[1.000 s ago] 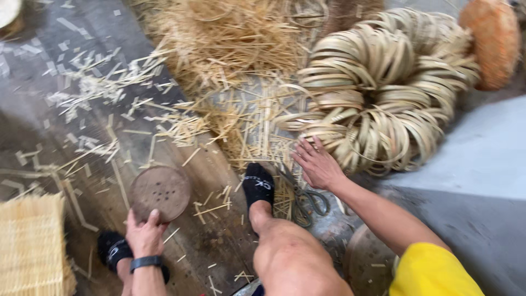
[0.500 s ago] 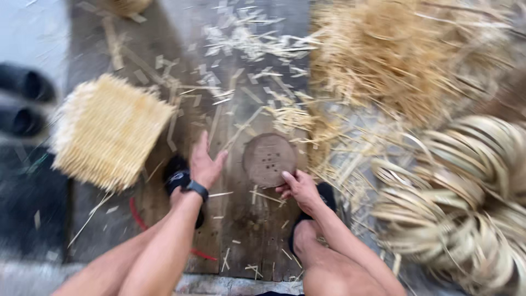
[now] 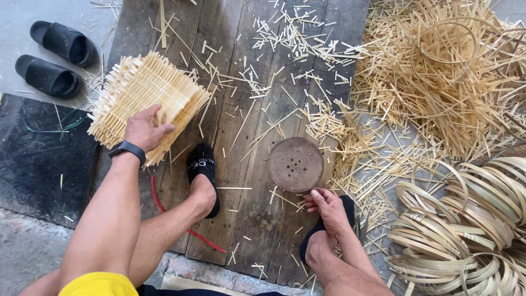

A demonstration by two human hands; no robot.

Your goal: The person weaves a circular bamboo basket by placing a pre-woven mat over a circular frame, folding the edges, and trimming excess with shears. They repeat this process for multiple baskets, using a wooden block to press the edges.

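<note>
— Bamboo everywhere. What has the left hand (image 3: 143,128) got?

— It lies flat on the woven bamboo mat (image 3: 143,101), fingers spread over the near edge and curled a little round it. The mat sits on the left part of the wooden boards (image 3: 230,66), just beside the left foot (image 3: 203,178).

— And the right hand (image 3: 327,207)?

— Fingers loosely bent, tips touching the near rim of the round wooden disc (image 3: 296,164), which lies flat on the boards near the right foot. I cannot tell whether it grips anything.

— What else is about?

— Cut slivers litter the planks; a big heap of bamboo strips (image 3: 438,77) lies far right, coiled bamboo bands (image 3: 466,230) near right. Black sandals (image 3: 55,57) stand far left.
</note>
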